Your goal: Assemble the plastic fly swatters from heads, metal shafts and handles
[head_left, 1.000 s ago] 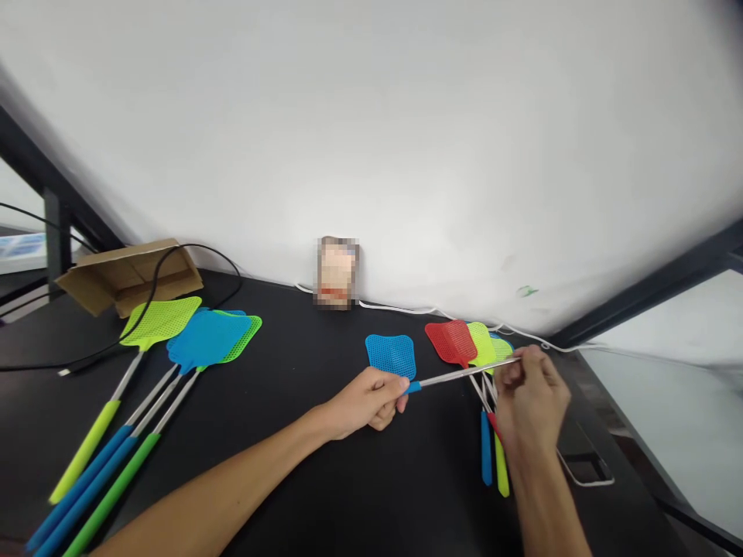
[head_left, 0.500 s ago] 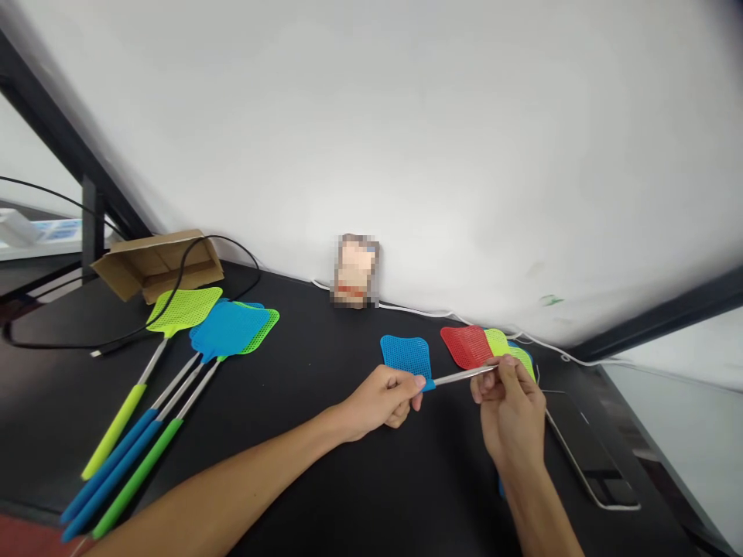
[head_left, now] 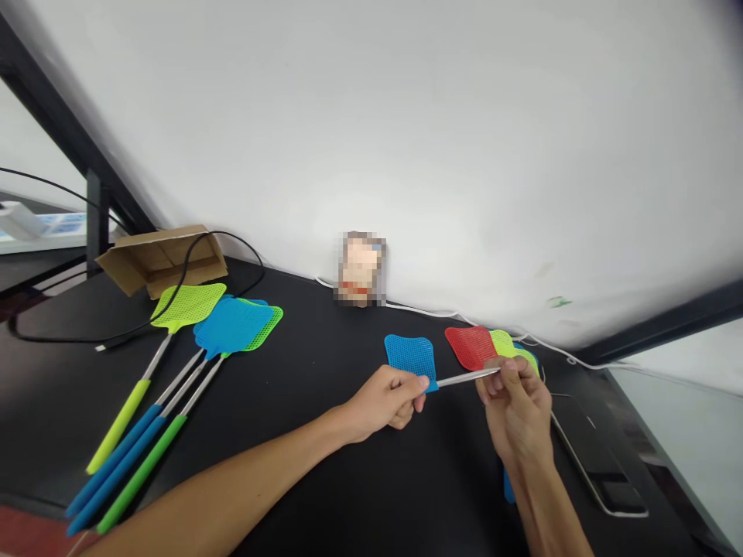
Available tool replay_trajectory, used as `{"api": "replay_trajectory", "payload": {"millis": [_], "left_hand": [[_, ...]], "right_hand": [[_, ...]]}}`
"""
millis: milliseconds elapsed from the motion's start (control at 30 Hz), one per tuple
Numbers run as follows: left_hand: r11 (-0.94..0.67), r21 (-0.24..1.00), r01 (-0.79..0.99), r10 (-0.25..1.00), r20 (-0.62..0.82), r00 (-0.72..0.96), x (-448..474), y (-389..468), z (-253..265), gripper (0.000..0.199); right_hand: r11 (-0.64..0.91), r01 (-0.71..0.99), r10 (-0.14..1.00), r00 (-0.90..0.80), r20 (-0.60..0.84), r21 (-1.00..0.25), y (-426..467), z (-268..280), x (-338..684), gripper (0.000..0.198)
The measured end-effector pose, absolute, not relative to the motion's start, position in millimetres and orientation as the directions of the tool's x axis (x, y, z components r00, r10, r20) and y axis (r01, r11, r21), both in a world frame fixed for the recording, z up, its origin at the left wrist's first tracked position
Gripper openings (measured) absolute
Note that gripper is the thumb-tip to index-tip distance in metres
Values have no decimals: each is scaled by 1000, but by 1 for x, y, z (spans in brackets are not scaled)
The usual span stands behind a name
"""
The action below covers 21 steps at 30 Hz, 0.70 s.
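A blue fly swatter [head_left: 411, 356] with a thin metal rod is held level above the black table [head_left: 302, 456]. My left hand [head_left: 388, 396] pinches it at the blue neck, just below the mesh head. My right hand [head_left: 515, 410] grips the far end of the metal rod, so only a short stretch of rod shows between the two hands. Behind my right hand lie a red swatter head [head_left: 470, 346] and a yellow-green swatter head [head_left: 504, 343], partly hidden by my fingers.
Several swatters with blue and green handles [head_left: 174, 379] lie fanned out at the left. An open cardboard box [head_left: 159, 259] and a black cable [head_left: 52, 336] sit at the back left. A dark flat device [head_left: 592, 449] lies at the right, and a white cord [head_left: 441, 313] runs along the wall.
My right hand has moved left along the rod toward my left hand, and the visible rod has become shorter. The view has shifted slightly.
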<state>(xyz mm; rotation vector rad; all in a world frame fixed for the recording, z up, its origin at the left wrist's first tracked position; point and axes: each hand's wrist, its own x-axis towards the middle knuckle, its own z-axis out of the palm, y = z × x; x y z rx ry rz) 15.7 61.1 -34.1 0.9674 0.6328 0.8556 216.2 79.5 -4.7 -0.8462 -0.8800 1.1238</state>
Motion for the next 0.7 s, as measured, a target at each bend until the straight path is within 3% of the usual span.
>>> {"api": "replay_trajectory", "payload": {"millis": [300, 467, 567, 700], "left_hand": [[321, 891, -320, 830, -102, 549, 14, 61, -31, 50], [277, 930, -240, 726, -39, 687, 8, 61, -21, 39], [323, 919, -226, 682, -60, 729, 8, 61, -21, 37], [403, 852, -334, 737, -85, 671, 10, 62, -25, 32]], "right_hand": [[174, -394, 979, 167, 115, -903, 76, -4, 205, 33], [90, -352, 991, 129, 47, -932, 76, -7, 208, 30], [39, -250, 998, 54, 26, -968, 71, -12, 201, 28], [69, 27, 993, -102, 65, -997, 71, -17, 191, 35]]}}
